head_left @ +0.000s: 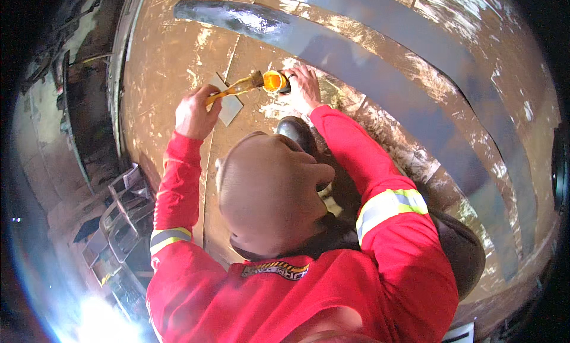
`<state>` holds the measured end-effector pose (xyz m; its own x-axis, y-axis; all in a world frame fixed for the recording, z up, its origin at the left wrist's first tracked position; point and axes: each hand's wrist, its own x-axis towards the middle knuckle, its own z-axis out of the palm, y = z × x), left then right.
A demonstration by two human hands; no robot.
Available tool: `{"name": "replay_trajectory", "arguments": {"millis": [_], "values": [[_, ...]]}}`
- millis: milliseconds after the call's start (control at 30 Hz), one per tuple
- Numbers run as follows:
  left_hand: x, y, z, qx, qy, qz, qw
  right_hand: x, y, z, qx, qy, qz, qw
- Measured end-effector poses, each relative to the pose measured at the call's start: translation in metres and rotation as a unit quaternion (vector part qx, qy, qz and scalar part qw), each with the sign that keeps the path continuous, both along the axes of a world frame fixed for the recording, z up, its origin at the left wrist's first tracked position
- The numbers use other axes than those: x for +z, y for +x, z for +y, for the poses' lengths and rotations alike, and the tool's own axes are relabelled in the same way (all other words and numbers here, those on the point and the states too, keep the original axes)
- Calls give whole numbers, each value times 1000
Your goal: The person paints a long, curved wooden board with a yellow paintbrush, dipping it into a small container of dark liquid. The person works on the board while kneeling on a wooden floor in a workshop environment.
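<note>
My left hand (198, 113) is closed around the handle of a paintbrush (236, 88), which is smeared yellow-orange. Its dark bristle end points right, close to the mouth of a small dark pot (287, 85). Yellow-orange paint (274, 82) coats the inside of the pot, which is tipped so its opening faces the brush. From the right side, my right hand (304, 89) grips the pot with the fingers wrapped over it. A small grey square plate (233, 110) lies flat below the brush, partly covered by it and my left hand.
Long grey metal strips (380, 70) run from the upper middle to the right on a brown, scuffed surface (163, 52). My bent knee (267, 194) and dark boot (295, 132) are close below the pot. A metal frame (122, 212) stands at the lower left, near a bright glare.
</note>
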<state>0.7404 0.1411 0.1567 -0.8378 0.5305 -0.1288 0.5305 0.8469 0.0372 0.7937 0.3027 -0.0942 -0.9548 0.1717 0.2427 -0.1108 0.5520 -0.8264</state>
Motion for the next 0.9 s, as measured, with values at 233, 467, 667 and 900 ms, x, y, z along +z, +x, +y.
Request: {"name": "replay_trajectory", "arguments": {"millis": [233, 467, 667, 900], "values": [[-41, -31, -4, -98, -87, -14, 991, -22, -6, -25, -20, 25, -55, 998], [-84, -34, 4, -159, -101, 15, 982, -12, 1, -17, -21, 73, -82, 994], [-112, -40, 10, -138, -146, 3, 980, 7, 29, 48, 59, 184, -165, 967], [-130, -44, 5, -82, -101, -27, 991, 11, 69, 137, -31, 318, -197, 927]]}}
